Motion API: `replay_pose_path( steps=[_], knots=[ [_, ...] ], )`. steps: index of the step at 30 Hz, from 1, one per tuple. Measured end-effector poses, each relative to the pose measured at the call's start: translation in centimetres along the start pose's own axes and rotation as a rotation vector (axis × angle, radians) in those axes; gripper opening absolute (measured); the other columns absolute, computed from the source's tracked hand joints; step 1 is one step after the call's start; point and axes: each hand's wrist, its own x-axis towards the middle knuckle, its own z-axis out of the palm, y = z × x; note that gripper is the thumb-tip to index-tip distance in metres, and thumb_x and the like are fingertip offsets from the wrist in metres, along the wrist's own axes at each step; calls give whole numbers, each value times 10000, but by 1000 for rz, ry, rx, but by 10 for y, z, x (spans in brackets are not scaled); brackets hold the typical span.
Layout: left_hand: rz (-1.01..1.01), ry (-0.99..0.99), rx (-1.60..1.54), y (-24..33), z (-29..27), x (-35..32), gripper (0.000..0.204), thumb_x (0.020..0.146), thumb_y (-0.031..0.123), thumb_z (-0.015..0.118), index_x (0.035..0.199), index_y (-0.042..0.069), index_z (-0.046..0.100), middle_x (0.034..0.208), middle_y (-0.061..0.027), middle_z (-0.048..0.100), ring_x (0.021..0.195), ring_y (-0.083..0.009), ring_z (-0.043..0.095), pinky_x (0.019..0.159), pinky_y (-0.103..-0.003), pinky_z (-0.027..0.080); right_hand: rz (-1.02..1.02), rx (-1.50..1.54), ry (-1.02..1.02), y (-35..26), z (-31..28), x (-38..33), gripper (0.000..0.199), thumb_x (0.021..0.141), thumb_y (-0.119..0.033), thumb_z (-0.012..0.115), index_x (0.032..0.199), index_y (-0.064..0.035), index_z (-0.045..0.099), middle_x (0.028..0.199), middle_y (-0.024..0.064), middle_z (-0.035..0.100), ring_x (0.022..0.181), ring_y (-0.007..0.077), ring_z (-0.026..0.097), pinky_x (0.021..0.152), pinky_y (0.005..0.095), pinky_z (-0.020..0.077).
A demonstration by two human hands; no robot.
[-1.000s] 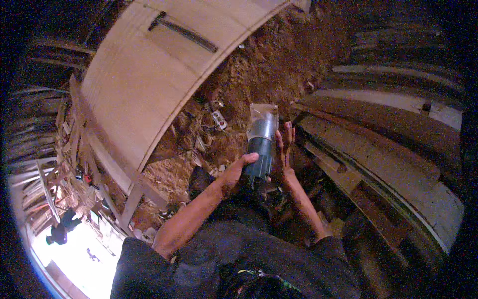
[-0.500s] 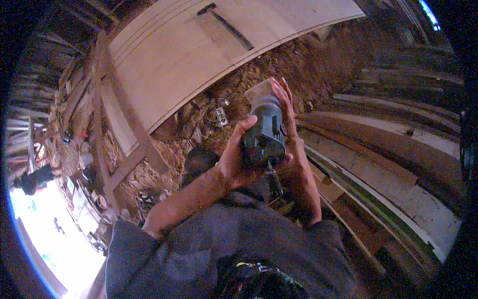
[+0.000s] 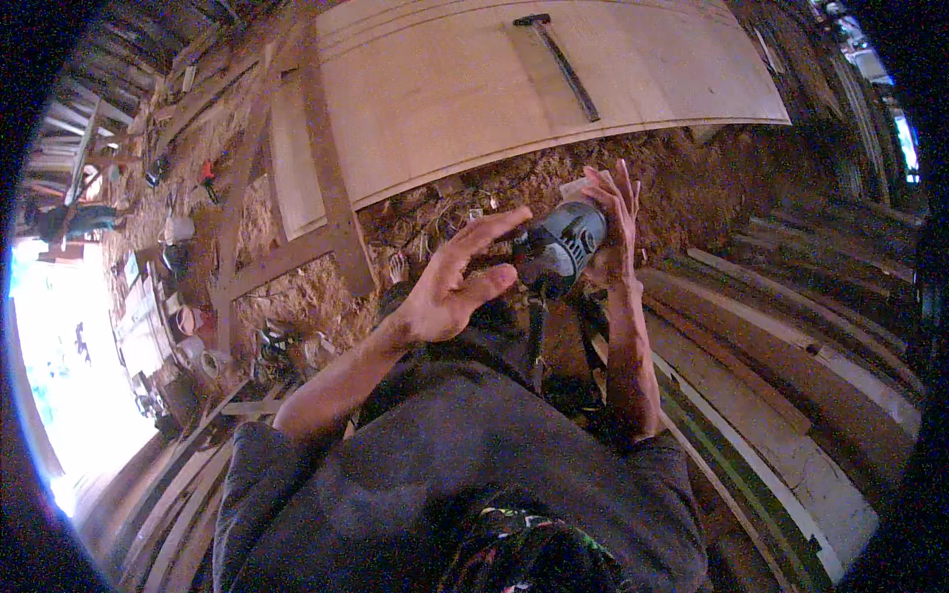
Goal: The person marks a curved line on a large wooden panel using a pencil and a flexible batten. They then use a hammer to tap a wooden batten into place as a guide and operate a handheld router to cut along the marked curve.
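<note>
A grey and black corded power tool, which looks like a trim router, is held up in front of my chest. A pale, see-through plate shows at its far end, and a dark cord hangs from its near end. My right hand supports it from the right side, with the palm against the body and the fingertips stretched up past the plate. Just left of the tool, my left hand is open, its thumb and fingers apart. Its fingertips come close to the housing; whether they touch it I cannot tell.
A hammer lies on a large pale wooden sheet beyond my hands. A timber frame stands at its left. Long planks are stacked at the right. Shavings cover the ground below the sheet's edge.
My left hand has let go of the tool and opened to its left. The tool has turned and shifted right with my right hand. The view has swung left.
</note>
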Motion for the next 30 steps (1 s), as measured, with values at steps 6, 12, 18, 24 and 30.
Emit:
replay_pose_path(
  steps=[6,12,18,24,30],
  knots=[
    [-229,151,53,-10,-31,-25,438,969,323,650,1220,-34,674,1128,-122,711,1044,-190,650,942,-334,493,-23,-145,-63,-44,-1,13,736,677,-497,790,1276,-123,581,1280,97,655,1277,340,560,1188,550,239],
    [-453,-135,4,8,-97,-39,518,955,440,639,1238,10,695,1082,-113,737,995,-195,670,902,-335,514,-30,-334,4,-108,15,19,638,694,-204,808,1282,-132,571,1239,99,643,1195,305,577,1104,516,343],
    [-375,-271,-191,-42,-163,-68,605,964,434,637,1372,-11,595,1131,-96,740,968,-202,690,906,-355,529,416,177,93,-190,62,45,641,694,-220,817,1279,-130,571,1245,78,647,1181,299,583,1092,504,347],
    [-379,-329,184,-21,-216,-84,517,928,375,667,1307,25,653,1099,-119,751,977,-196,695,904,-367,532,-160,-387,-107,-202,82,53,711,636,-323,832,1273,-124,585,1269,80,641,1199,303,577,1113,534,313],
    [-441,-419,138,-29,-234,-105,549,883,362,679,1323,35,643,1168,-134,734,1061,-218,684,963,-388,515,201,46,-77,-216,99,39,703,643,-353,827,1260,-104,600,1260,91,645,1208,316,578,1119,558,317]
  ],
)
